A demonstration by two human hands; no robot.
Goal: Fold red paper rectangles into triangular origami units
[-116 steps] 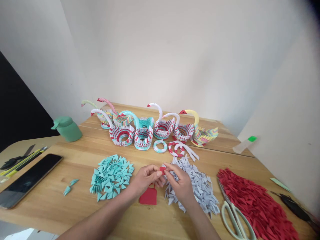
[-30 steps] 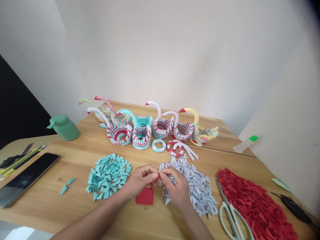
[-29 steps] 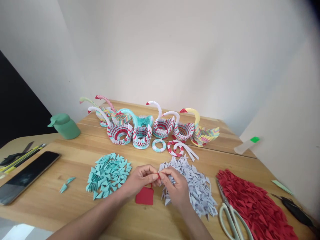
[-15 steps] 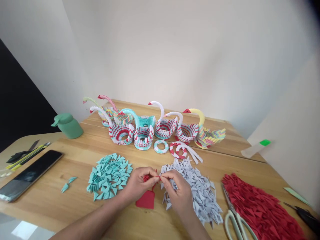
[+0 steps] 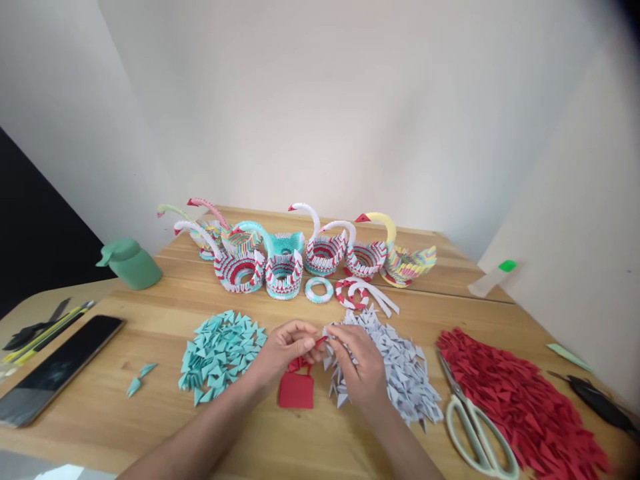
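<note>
Just in front of the grey pile of folded triangles point(image 5: 385, 373), near the front edge of the counter point(image 5: 150, 427), the left hand point(image 5: 283, 350) and the right hand point(image 5: 357, 363) meet fingertip to fingertip over a small red paper piece point(image 5: 320, 341). Each grip is pinched shut on it, thumb against forefinger, the left at one end and the right at the other, so the piece hangs between them just above the counter. It looks very light and thin, a scrap that creases wherever it is pressed and would probably tear under a hard pull; I judge the folded edges the best place to take hold, with the pads rather than the nails. How far its folds have gone is too small to tell.

Directly below the hands, on the near side of the grey pile, lies a flat red paper stack point(image 5: 296, 390). To the left of the grey pile sits the teal pile of triangles point(image 5: 220, 353); to its right lie the scissors point(image 5: 470, 420), touching a red pile of triangles point(image 5: 515, 407). Behind the grey pile stands a row of paper swans point(image 5: 300, 257). Loose triangles crowd the right wrist, so a careless sweep could scatter them.
</note>
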